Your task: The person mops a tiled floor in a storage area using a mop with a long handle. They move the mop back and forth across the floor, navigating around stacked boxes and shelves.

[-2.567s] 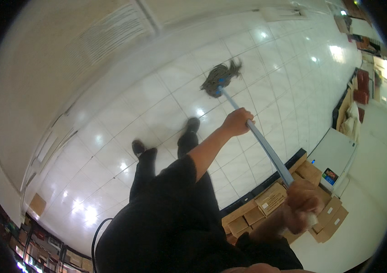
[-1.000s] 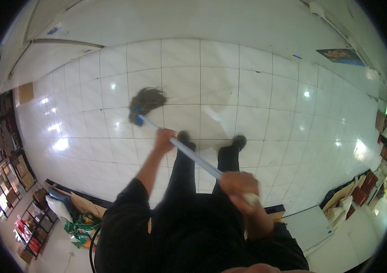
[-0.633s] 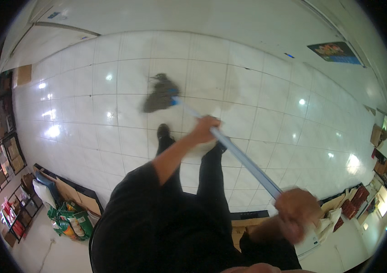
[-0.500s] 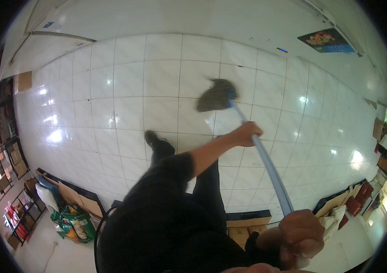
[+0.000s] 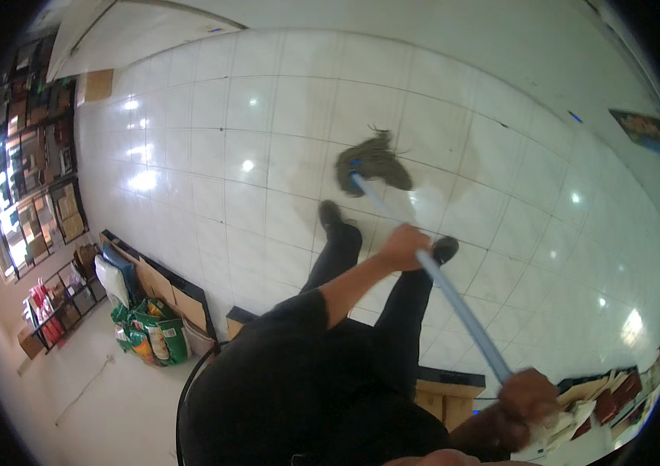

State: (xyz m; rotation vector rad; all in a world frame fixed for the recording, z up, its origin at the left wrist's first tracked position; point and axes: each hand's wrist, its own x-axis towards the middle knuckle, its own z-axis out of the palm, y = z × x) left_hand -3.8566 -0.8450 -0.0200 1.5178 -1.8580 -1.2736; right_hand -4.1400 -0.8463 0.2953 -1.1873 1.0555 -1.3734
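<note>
Both hands clamp one pale blue mop handle [image 5: 454, 299] running diagonally: the left hand [image 5: 404, 247] grips mid-shaft, nearer the grey mop head [image 5: 371, 161] lying ahead on the tiled floor [image 5: 268, 140], the right hand [image 5: 528, 398] holds the top end by the body.

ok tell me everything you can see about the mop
The mop has a long, straight, light blue handle and a dark, shaggy string head lying spread on the white tiled floor. It slants from the floor up to the lower right. The left hand grips mid-handle; the right hand holds the top end.
</note>
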